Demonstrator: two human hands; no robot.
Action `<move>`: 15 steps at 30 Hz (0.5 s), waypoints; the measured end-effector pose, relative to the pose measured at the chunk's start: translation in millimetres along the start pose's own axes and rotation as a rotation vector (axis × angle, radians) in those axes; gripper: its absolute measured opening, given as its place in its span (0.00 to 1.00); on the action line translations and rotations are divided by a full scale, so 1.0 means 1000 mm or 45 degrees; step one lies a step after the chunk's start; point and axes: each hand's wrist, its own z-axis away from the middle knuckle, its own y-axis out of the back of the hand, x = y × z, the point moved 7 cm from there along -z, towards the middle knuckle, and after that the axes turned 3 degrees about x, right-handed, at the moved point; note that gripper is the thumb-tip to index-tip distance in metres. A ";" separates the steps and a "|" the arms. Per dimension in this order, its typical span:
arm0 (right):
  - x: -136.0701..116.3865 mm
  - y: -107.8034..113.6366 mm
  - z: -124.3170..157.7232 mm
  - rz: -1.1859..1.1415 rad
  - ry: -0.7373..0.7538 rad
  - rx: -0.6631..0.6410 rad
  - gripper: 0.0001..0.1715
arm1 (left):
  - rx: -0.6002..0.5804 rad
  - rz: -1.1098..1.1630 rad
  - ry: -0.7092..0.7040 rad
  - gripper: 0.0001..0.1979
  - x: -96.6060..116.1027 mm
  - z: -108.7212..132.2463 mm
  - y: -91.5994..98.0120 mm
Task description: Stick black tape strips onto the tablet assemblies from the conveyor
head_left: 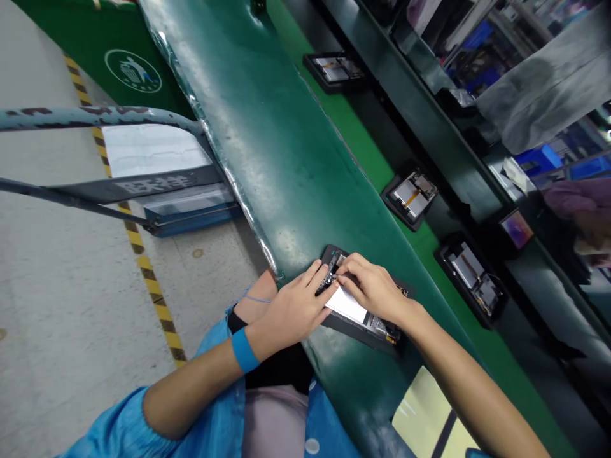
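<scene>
An opened tablet (347, 304), its white battery area and circuit parts exposed, lies in a black tray (353, 333) at the front edge of the green workbench. My left hand (301, 304) rests over the tablet's upper left end, fingers stretched out, the tips touching a dark strip-like part (330, 273) there. Thumb and index finger of my right hand (373, 287) are pinched together at that same end, close to my left fingertips. What they hold, if anything, is too small to make out. A blue band (245, 350) circles my left wrist.
Beyond the workbench (286, 159), a green belt (363, 149) carries black trays with opened tablets (413, 194). Yellow sheets (424, 413) lie under my right forearm. At left are a metal-framed chair (181, 181) and a green bin (100, 38). Another person's sleeve (577, 197) shows far right.
</scene>
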 end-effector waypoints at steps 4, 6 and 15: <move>-0.003 -0.001 -0.001 0.130 0.106 -0.023 0.11 | -0.016 0.048 0.015 0.26 -0.001 0.001 -0.003; -0.005 -0.001 -0.001 0.221 0.160 -0.038 0.14 | -0.023 0.088 0.020 0.26 -0.002 0.001 -0.005; -0.003 0.008 0.001 0.206 0.068 0.017 0.09 | 0.042 0.454 0.085 0.24 -0.017 0.011 0.005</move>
